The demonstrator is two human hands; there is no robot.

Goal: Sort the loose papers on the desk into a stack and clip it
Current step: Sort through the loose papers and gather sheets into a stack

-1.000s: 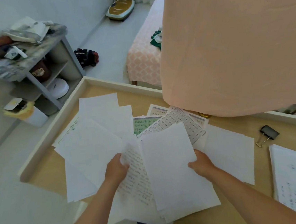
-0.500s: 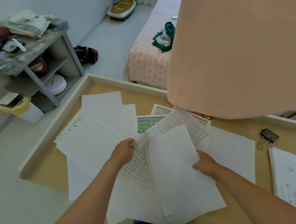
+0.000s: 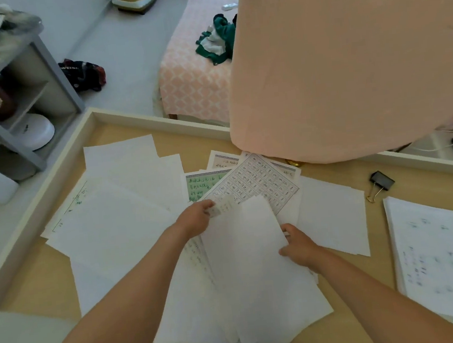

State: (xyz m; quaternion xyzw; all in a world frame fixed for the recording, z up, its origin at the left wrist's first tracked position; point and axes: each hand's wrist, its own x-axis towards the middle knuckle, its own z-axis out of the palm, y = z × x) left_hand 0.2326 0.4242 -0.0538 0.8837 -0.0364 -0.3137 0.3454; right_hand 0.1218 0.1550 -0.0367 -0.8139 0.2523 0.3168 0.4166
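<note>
Loose white sheets (image 3: 114, 226) lie fanned over the wooden desk (image 3: 36, 275), with a green lined sheet (image 3: 199, 183) and a gridded sheet (image 3: 259, 179) further back. In the middle, a bundle of gathered papers (image 3: 250, 257) overhangs the near edge. My left hand (image 3: 196, 218) pinches the upper left corner of a written sheet in that bundle. My right hand (image 3: 299, 246) grips the bundle's right edge. A black binder clip (image 3: 380, 184) lies to the right, apart from both hands.
A peach lampshade (image 3: 347, 63) looms over the desk's far right. A separate stack of printed pages (image 3: 432, 256) sits at the right edge. The desk has a raised white rim (image 3: 37, 200). Beyond are a grey shelf (image 3: 18, 89) and a bed (image 3: 193, 72).
My left hand has slid up and forward along the bundle to the sheet's top corner. My right hand stays on the right edge. The view has shifted slightly.
</note>
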